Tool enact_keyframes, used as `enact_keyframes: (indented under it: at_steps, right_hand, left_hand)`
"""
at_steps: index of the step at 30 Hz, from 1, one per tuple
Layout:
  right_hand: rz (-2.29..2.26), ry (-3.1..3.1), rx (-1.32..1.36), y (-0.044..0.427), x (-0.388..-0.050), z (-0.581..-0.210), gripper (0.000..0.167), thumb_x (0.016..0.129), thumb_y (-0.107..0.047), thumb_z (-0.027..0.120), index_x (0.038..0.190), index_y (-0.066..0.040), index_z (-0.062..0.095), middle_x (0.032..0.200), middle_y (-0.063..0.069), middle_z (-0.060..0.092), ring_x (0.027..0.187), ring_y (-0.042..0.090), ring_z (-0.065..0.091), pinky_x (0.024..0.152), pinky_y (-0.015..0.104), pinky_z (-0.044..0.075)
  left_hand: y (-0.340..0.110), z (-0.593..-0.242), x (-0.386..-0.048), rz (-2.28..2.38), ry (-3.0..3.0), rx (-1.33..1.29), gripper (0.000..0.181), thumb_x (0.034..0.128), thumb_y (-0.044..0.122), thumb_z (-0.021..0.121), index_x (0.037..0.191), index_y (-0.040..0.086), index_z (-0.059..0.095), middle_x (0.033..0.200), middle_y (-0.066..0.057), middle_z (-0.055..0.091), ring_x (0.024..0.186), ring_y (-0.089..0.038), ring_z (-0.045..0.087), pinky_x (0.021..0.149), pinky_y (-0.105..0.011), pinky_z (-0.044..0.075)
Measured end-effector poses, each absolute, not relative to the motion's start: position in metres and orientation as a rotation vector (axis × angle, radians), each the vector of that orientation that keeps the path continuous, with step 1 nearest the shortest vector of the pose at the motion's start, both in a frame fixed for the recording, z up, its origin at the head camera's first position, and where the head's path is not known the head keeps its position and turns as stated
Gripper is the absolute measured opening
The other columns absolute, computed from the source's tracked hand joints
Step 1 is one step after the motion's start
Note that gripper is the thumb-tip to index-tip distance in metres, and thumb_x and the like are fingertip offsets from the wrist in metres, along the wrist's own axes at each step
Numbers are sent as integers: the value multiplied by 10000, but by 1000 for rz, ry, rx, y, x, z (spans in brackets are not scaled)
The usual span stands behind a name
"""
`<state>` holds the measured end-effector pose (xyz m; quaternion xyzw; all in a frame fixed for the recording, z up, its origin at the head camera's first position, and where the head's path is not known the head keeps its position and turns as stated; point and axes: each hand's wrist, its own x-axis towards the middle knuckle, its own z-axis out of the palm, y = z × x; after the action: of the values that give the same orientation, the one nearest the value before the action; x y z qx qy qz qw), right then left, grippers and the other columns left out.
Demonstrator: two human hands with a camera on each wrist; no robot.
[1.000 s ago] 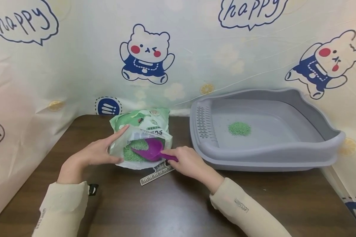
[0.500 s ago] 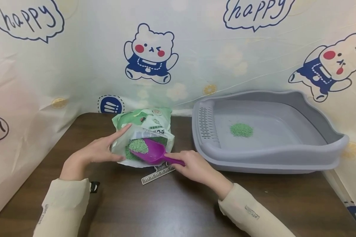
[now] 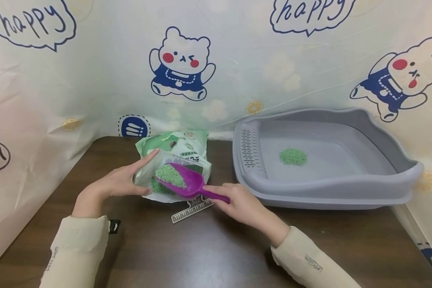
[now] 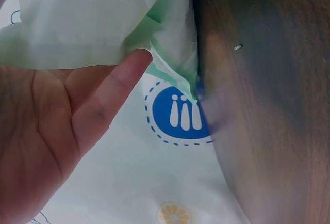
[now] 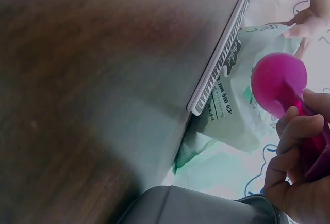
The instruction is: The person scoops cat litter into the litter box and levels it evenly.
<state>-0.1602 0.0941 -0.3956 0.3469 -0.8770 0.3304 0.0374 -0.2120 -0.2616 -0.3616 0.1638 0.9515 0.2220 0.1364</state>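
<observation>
My right hand grips the handle of a purple scoop. Green pellets, which look like cat litter, fill the scoop's front part. The scoop is over the mouth of a green and white litter bag, with more green pellets inside. My left hand rests against the bag's left side, index finger and thumb straight and spread along the opening. In the left wrist view the thumb lies against the bag; its other fingers are hidden. The right wrist view shows the scoop's rounded underside.
A grey litter box stands to the right, with a small heap of green pellets on its floor. A flat clip with a ruler-like edge lies in front of the bag on the brown table. Patterned cloth hangs behind.
My right hand has drawn the scoop up and slightly right, out of the pellets in the bag. More of its load now shows. My left hand has stayed against the bag.
</observation>
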Motion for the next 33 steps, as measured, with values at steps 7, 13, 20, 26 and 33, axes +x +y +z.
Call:
enact_keyframes:
  at_steps: [7, 13, 20, 26, 33]
  right_hand:
    - [1032, -2659, 1085, 97, -158, -394, 411, 908, -146, 715, 1310, -220, 672, 853, -1, 690, 711, 53, 543, 666, 185, 496]
    - [1027, -2621, 1084, 100, -155, -390, 421, 888, -137, 739, 1297, -220, 682, 882, 9, 701, 732, 68, 575, 684, 195, 516]
    - [1002, -2618, 1068, 103, -152, -383, 411, 882, -134, 743, 1280, -227, 694, 863, 3, 689, 695, 66, 531, 629, 183, 482]
    - [975, -2631, 1043, 107, -148, -381, 406, 871, -136, 757, 1258, -247, 707, 867, -11, 701, 715, 72, 549, 635, 187, 483]
    - [979, -2629, 1036, 116, -144, -377, 406, 866, -142, 763, 1254, -246, 708, 837, -40, 688, 711, 63, 532, 618, 181, 473]
  left_hand:
    - [-262, -362, -212, 656, 2751, 475, 1103, 791, 448, 796, 1569, 477, 14, 1552, -273, 355, 1252, -508, 494, 904, -686, 450]
    - [-262, -360, -212, 657, 2751, 469, 1105, 790, 443, 798, 1566, 483, 12, 1552, -275, 351, 1244, -502, 499, 895, -678, 459]
    - [-263, -361, -215, 659, 2751, 469, 1110, 784, 434, 804, 1565, 487, 17, 1544, -270, 366, 1218, -479, 517, 881, -657, 474]
    - [-263, -363, -214, 665, 2737, 466, 1110, 788, 437, 798, 1562, 492, 6, 1565, -271, 333, 1264, -516, 482, 901, -692, 451]
    - [-262, -363, -212, 667, 2736, 474, 1108, 791, 429, 798, 1564, 488, 6, 1564, -267, 338, 1259, -504, 493, 907, -685, 448]
